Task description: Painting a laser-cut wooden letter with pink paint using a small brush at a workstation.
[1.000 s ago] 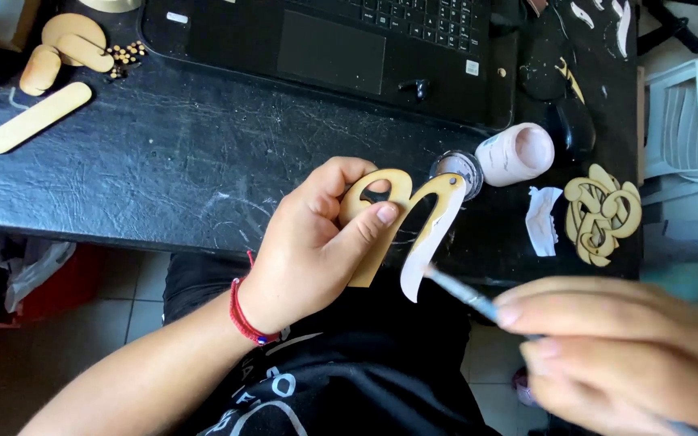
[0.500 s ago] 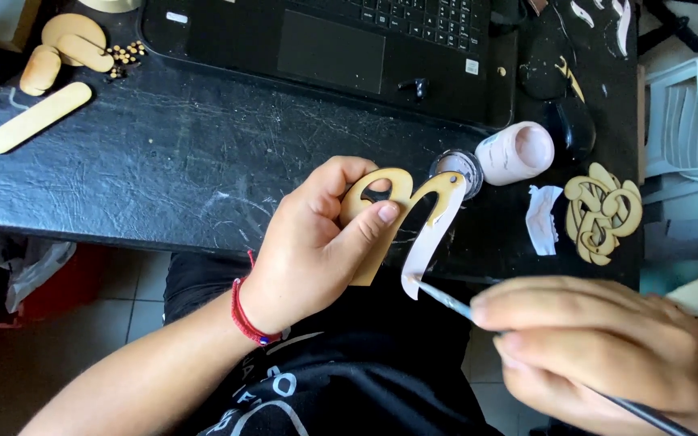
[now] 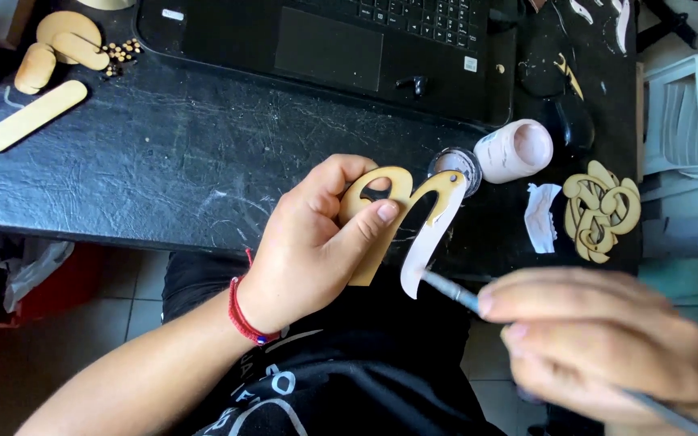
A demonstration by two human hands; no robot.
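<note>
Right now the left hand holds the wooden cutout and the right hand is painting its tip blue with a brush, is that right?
Not quite: the paint is pale pink, not blue. The head view shows the left hand holding the wooden cutout while the right hand puts the brush to its pink-coated tip.

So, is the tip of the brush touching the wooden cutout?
Touching. In the head view, the brush tip meets the pale painted lower end of the wooden cutout with no gap, held by the left hand.
</note>
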